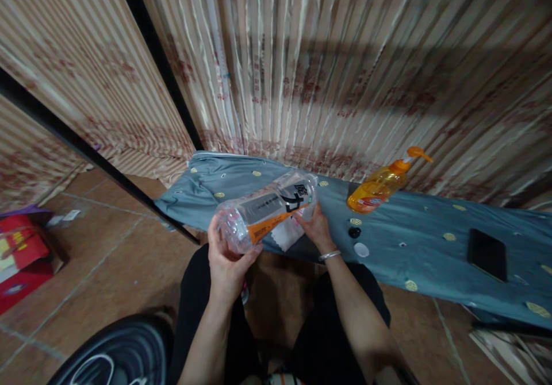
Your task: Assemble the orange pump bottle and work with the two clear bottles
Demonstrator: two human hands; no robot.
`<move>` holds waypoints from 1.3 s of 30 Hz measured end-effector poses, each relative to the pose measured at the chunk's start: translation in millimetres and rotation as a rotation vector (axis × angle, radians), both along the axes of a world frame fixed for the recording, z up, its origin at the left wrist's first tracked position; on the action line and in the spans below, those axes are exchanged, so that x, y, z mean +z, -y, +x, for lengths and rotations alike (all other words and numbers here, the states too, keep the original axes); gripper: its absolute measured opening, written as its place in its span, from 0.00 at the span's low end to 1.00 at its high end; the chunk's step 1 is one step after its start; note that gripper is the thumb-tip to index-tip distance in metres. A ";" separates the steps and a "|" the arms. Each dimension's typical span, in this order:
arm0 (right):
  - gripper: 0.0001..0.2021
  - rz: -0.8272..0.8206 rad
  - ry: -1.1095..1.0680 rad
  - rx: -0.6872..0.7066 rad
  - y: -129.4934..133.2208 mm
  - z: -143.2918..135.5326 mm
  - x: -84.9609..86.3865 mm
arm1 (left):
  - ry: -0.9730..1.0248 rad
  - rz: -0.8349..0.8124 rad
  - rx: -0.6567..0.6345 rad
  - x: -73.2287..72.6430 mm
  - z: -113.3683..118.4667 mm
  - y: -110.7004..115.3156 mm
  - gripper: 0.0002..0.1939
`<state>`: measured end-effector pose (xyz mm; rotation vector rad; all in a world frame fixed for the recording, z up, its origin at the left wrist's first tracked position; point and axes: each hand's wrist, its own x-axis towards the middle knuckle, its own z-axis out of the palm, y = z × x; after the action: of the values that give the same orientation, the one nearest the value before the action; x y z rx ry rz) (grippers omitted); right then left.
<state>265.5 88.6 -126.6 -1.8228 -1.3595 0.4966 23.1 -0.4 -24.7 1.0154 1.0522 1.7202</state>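
while the person sits at the low bench (422, 224), i see a clear bottle (263, 201) held aslant over its near edge, one end toward eight o'clock, the other toward two. the left hand (226, 258) has its fingers curled widely around the eight-o'clock end; the right hand (318, 230), a silver bangle (330, 255) at its wrist, grips the other end, some fingers hidden behind it. bold black chinese characters stand on the bottle above an orange band (273, 224); its smaller print is too fine for me to read. a white wavy-edged sheet (287, 237) peeks out beneath. taking the bottle as the dial's centre, an amber pump bottle (375, 189) leans just before three, its red label's white lettering illegible from here. a black cap (354, 232) and a white disc (361, 250) lie between three and four, a dark phone (487, 254) farther out just past three. toward nine, a red box (26, 241) on the floor bears yellow characters, also unreadable.
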 end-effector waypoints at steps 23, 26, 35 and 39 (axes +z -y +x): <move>0.26 -0.048 -0.001 -0.005 1.4 -4.3 6.8 | 0.011 -0.005 0.011 -2.6 0.6 0.7 0.53; 0.27 -0.049 0.000 -0.012 1.6 -5.3 7.5 | -0.003 -0.006 0.005 -1.8 0.1 0.6 0.53; 0.27 -0.056 0.013 -0.007 0.8 -4.2 6.0 | 0.013 -0.007 0.024 -3.0 0.6 -0.1 0.51; 0.27 -0.036 0.015 -0.009 -0.9 -2.5 0.2 | 0.009 -0.008 0.002 -2.2 -0.3 0.0 0.53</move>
<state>263.1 89.4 -126.4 -1.8645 -1.3598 0.5070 22.8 -0.4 -26.9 1.0009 1.0537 1.7193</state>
